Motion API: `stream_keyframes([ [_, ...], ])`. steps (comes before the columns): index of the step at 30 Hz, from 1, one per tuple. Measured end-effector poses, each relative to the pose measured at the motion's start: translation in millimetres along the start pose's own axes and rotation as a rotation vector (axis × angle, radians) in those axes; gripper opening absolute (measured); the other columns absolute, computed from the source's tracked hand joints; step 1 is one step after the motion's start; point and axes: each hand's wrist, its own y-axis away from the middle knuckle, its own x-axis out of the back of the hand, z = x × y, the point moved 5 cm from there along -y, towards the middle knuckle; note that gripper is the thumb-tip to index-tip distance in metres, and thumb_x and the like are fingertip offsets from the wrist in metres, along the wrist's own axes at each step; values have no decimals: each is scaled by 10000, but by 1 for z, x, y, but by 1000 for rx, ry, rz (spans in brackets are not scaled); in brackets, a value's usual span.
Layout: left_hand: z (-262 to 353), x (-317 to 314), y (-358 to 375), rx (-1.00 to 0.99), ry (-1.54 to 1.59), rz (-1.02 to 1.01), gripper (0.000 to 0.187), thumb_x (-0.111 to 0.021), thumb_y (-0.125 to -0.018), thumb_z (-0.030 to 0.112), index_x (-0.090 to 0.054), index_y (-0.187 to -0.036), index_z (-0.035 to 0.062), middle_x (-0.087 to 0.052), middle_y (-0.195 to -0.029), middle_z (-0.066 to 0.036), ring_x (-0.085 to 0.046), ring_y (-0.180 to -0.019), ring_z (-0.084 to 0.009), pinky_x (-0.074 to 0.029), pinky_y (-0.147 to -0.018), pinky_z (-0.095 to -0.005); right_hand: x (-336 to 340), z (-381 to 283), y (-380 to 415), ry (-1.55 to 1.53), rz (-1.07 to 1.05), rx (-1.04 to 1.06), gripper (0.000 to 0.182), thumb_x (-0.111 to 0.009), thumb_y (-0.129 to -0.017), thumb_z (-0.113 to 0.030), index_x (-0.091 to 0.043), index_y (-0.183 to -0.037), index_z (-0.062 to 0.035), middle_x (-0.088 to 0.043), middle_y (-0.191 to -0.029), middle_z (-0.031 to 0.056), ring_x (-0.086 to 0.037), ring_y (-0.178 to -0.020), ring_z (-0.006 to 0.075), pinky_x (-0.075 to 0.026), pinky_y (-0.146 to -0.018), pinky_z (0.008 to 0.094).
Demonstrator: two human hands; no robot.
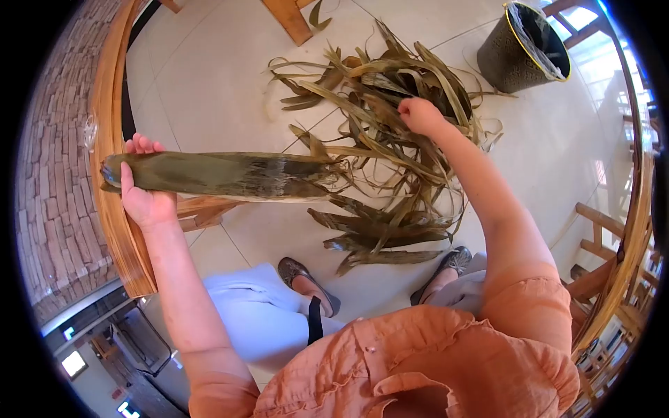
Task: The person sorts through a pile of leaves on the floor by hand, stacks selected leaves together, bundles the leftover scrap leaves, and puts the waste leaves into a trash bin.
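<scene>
Across the left of the head view, one end above a wooden edge [127, 244]: a flat leaf bundle [223, 174], clasped between thumb and fingers of the left hand [150, 200]. At centre, on the pale tiled floor [209, 90]: a loose leaf heap [376, 111], reached by the right hand [420, 116], fingers curled inward; pinch on a leaf impossible to tell. Step in hand, by judgement: picking from the heap while keeping the bundle straight. Requirement of the next move, by judgement: a gentle, disentangling pull. Textures: bundle broad, smooth, olive, frayed at its right end; heap brownish, curled, ribbon-like. Nearer the feet: broader leaves [390, 226]. Upper right: a dark bin [503, 59], yellow-rimmed, lined with clear film.
</scene>
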Motion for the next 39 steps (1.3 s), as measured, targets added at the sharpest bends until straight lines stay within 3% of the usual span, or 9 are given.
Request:
stream_keyframes([
  [6, -4, 7, -1, 5, -31, 167, 368, -274, -985, 218, -470, -1196, -12, -533, -1198, -151, -516, -1088, -255, -399, -996, -433, 27, -38, -9, -544, -75, -95, 328, -685, -764, -317, -601, -885, -24, -589, -776, 72, -542, -727, 181, -450, -679, 306],
  [7, -8, 5, -2, 24, -27, 158, 355, -286, -983, 223, -475, -1180, -3, -534, -1192, -149, -518, -1078, -259, -400, -989, -437, 25, -43, -12, -596, -115, -86, 320, -686, -784, -312, -590, -862, -17, -565, -755, 43, -498, -708, 130, -437, -678, 282],
  [11, -24, -7, -2, 56, -77, 210, 328, -315, -978, 240, -486, -1150, 19, -540, -1173, -150, -527, -1053, -268, -408, -970, -442, 27, -68, -10, -817, -153, -71, 228, -640, -837, -194, -622, -978, -16, -630, -854, 26, -533, -763, 103, -441, -725, 261],
  [18, -44, -25, 4, 137, -120, 220, 300, -382, -968, 232, -497, -1150, 23, -562, -1141, -141, -549, -1018, -253, -435, -935, -425, 40, -93, -2, -819, -180, -80, 244, -599, -873, -193, -642, -1054, -35, -647, -924, 34, -557, -839, 124, -445, -790, 275],
  [25, -59, -34, 12, 229, -175, 282, 287, -416, -960, 272, -509, -1120, 53, -591, -1068, -153, -574, -958, -251, -454, -866, -399, 40, -125, 0, -901, -138, 75, 495, -641, -840, -159, -463, -1263, 27, -643, -965, 121, -577, -892, 150, -453, -794, 282],
  [29, -62, -35, 13, 245, -196, 317, 294, -425, -959, 273, -504, -1127, 46, -591, -1070, -160, -579, -952, -251, -465, -854, -389, 55, -157, 14, -898, -208, 49, 364, -565, -875, -29, -465, -1222, 21, -638, -1005, 79, -590, -905, 115, -467, -823, 265],
  [33, -66, -43, 18, 280, -246, 356, 268, -427, -960, 256, -517, -1118, 59, -604, -1041, -134, -587, -917, -228, -482, -828, -372, 59, -179, 24, -1231, -342, -40, 217, -492, -917, -37, -516, -1129, 0, -650, -981, 68, -602, -904, 122, -476, -838, 276],
  [37, -71, -43, 20, 314, -252, 356, 266, -453, -949, 247, -514, -1119, 51, -608, -1025, -141, -591, -905, -233, -486, -819, -370, 59, -188, 27, -1275, -379, -43, 180, -493, -920, -49, -549, -1085, -6, -647, -984, 71, -593, -933, 113, -460, -864, 262],
  [39, -73, -42, 21, 330, -261, 338, 269, -464, -944, 244, -513, -1120, 47, -609, -1023, -143, -592, -903, -233, -487, -817, -369, 59, -191, 27, -1289, -346, 0, 179, -511, -910, -75, -536, -1068, 5, -648, -951, 71, -604, -877, 119, -478, -790, 265],
])
